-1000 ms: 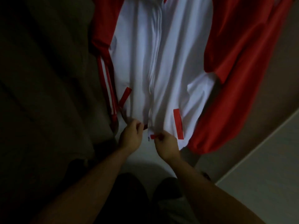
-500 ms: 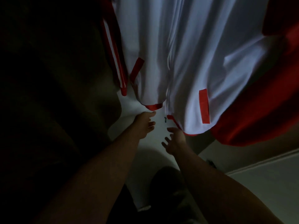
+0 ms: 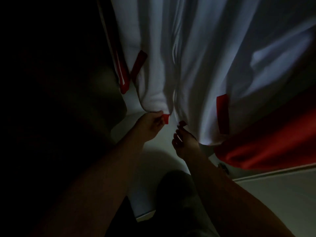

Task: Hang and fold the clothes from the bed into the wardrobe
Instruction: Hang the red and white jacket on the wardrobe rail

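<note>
A white fabric jacket with red sleeves and red trim (image 3: 196, 57) hangs with its front toward the camera, filling the view from 11 o'clock round to 3 o'clock; its hem ends near the middle of the frame, and its two front panels part slightly along a central opening. The left hand (image 3: 150, 126) sits at the very centre, fingers curled, pinching the red hem corner (image 3: 166, 118) of the panel on the 9 o'clock side of that opening. The right hand (image 3: 185, 144) lies just toward 4 o'clock from it, apart from the left hand, fingers loosely bent and reaching up to the darker hem corner of the other panel; whether it pinches the cloth or only touches it cannot be told in this dim light. A slanted red pocket strip (image 3: 138, 65) shows at 10 o'clock; an upright red pocket strip (image 3: 222, 113) at 3 o'clock; a red sleeve (image 3: 266, 144) droops at 4 o'clock, just beside the right hand. Beneath the hem lies a pale flat surface (image 3: 153, 161); a dark shape (image 3: 109, 100) fills 9 o'clock, too dim to make out; a pale panel (image 3: 277, 199) lies at 5 o'clock.
</note>
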{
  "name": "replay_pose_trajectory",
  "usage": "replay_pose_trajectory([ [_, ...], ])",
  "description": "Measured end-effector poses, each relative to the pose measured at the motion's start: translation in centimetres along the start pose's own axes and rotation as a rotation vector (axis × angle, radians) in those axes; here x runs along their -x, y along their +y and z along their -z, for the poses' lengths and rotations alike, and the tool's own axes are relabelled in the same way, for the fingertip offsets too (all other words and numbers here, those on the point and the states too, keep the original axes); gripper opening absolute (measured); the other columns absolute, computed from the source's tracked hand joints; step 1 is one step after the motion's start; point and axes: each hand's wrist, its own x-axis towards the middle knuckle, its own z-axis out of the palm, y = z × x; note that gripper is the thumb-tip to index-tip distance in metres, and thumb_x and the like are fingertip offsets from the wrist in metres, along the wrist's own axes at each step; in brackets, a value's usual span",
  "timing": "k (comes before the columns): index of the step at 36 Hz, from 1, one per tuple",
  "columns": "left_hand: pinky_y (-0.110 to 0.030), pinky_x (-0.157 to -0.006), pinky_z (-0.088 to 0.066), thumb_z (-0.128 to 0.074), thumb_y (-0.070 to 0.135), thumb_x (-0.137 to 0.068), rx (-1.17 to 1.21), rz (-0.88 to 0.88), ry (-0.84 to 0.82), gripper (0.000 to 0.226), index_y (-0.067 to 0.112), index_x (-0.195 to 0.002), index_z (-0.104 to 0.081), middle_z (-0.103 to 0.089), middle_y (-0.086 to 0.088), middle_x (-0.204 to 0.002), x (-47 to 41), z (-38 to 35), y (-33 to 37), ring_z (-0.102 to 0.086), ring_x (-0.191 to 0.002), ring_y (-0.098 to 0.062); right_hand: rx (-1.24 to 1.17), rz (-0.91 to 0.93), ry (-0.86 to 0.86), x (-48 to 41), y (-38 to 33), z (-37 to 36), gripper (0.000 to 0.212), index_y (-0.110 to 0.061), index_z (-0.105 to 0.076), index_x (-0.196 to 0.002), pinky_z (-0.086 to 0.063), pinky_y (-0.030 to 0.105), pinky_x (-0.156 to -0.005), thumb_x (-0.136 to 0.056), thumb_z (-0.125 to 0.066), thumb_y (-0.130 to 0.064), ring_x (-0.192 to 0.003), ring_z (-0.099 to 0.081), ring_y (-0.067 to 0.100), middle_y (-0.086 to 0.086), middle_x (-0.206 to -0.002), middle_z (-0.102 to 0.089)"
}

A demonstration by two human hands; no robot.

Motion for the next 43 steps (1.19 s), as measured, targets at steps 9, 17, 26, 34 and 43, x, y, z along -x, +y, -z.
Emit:
replay_pose_trajectory([
  [9, -0.029, -0.076, -0.057, -0.072, 0.035, -0.089, -0.586, -0.044, 0.200, 0.018, 0.022, -0.101, -0.067, -0.077, 0.001, -0.093, 3.6, 4.6, -3.6, -0.073, -0.090, -0.015, 0.238, 0.098, 0.103, 2.1, 3.7, 1.4, 0.005, -0.017, -0.069, -0.091, -0.055, 0.027, -0.063, -0.088, -0.070, -0.013, -0.072, -0.065, 0.013, 0.001, -0.081, -0.067],
  [17, -0.017, -0.062, -0.055, -0.085, 0.035, -0.073, -0.759, -0.192, 0.191, 0.021, 0.022, -0.086, -0.074, -0.077, 0.007, -0.083, 7.3, 5.9, -4.0, -0.074, -0.078, -0.007, 0.251, 0.060, 0.014, 5.7, 5.4, 1.8, 0.014, -0.015, -0.067, -0.106, -0.050, 0.030, -0.067, -0.093, -0.066, -0.016, -0.092, -0.065, 0.019, 0.004, -0.106, -0.068],
  [26, -0.022, -0.060, -0.056, -0.076, 0.019, -0.086, -0.723, -0.249, 0.162, 0.004, 0.016, -0.087, -0.073, -0.076, 0.002, -0.074, 10.0, 5.0, -3.7, -0.074, -0.071, -0.016, 0.301, 0.093, -0.007, 8.9, 6.9, 3.1, 0.011, -0.014, -0.074, -0.097, -0.052, 0.029, -0.064, -0.088, -0.072, -0.019, -0.077, -0.063, 0.020, 0.007, -0.091, -0.073],
  [34, -0.020, -0.060, -0.055, -0.065, 0.015, -0.096, -0.657, -0.285, 0.096, 0.011, 0.007, -0.089, -0.069, -0.075, 0.000, -0.074, 11.6, 5.4, -4.7, -0.072, -0.067, -0.013, 0.094, -0.011, -0.098, 10.8, 7.7, 5.4, 0.020, -0.010, -0.070, -0.109, -0.052, 0.030, -0.067, -0.091, -0.067, -0.017, -0.086, -0.070, 0.018, 0.006, -0.097, -0.077],
  [43, -0.022, -0.066, -0.057, -0.078, 0.006, -0.083, -0.638, -0.244, 0.034, 0.007, 0.009, -0.088, -0.074, -0.077, -0.008, -0.080, 12.5, 6.2, -5.0, -0.075, -0.076, -0.021, -0.026, -0.017, -0.137, 11.7, 7.9, 6.8, 0.031, -0.008, -0.075, -0.100, -0.053, 0.030, -0.077, -0.070, -0.079, -0.015, -0.081, -0.074, 0.017, 0.008, -0.094, -0.075],
])
